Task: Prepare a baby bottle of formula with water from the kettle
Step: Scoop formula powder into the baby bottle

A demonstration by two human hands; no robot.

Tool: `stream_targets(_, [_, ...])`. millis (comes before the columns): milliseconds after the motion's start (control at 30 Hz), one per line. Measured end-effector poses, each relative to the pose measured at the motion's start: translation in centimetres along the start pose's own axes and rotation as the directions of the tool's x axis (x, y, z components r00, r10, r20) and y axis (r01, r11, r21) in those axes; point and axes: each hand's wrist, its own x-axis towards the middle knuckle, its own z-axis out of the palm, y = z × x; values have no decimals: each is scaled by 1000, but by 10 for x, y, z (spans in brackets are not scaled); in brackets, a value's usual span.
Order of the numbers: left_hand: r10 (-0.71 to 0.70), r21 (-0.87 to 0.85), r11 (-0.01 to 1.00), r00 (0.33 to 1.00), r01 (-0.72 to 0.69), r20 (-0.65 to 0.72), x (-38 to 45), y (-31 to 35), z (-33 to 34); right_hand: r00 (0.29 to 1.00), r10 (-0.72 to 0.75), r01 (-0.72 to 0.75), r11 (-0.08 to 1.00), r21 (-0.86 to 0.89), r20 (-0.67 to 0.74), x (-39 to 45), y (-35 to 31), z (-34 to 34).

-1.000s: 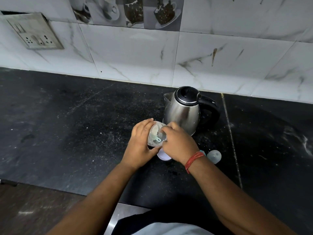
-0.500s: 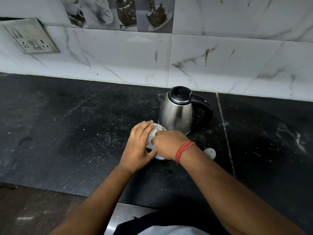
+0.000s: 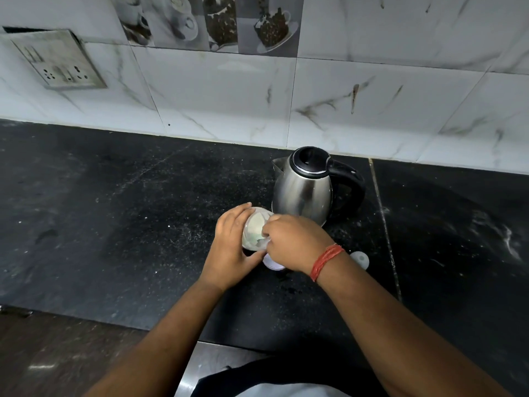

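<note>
My left hand (image 3: 229, 253) grips a clear round container (image 3: 254, 227) with pale powder inside, tilted with its mouth toward me. My right hand (image 3: 296, 242) is at that mouth, its fingers pinched on a small translucent scoop (image 3: 262, 241) that is mostly hidden. A white round object (image 3: 272, 265) lies on the counter beneath my right hand, and I cannot tell what it is. The steel kettle (image 3: 303, 193), black lid shut, stands upright just behind my hands with its handle to the right.
A small pale round cap (image 3: 360, 258) lies on the black stone counter (image 3: 128, 224) right of my wrist. A switch and socket plate (image 3: 57, 64) hangs on the tiled wall at upper left. The counter's front edge runs close to my body.
My right hand has pushed deeper into the container's mouth, hiding the scoop that showed before. The container stays tilted in my left hand. The kettle has not moved.
</note>
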Motion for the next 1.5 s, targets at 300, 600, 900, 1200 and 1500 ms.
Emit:
stream_targets(300, [-99, -131, 987, 995, 99, 7, 2, -2, -3, 923, -85, 68, 996, -58, -374, 0, -1, 3])
stream_targets(600, [-8, -89, 996, 1000, 7, -18, 9, 2, -4, 909, -82, 61, 996, -64, -409, 4, 2, 3])
stream_targets(900, [-3, -67, 998, 1000, 3, -4, 9, 0, -2, 963, 161, -80, 936, 342, -217, 7, 1, 2])
stream_targets(1200, [-117, -74, 990, 993, 118, 16, 5, -8, 0, 891, 444, -161, 497, 853, -91, 3, 8, -3])
stream_targets(1500, [-258, -156, 953, 965, 261, 40, 0, -10, -1, 847, 529, -164, 368, 915, -61, 3, 12, 7])
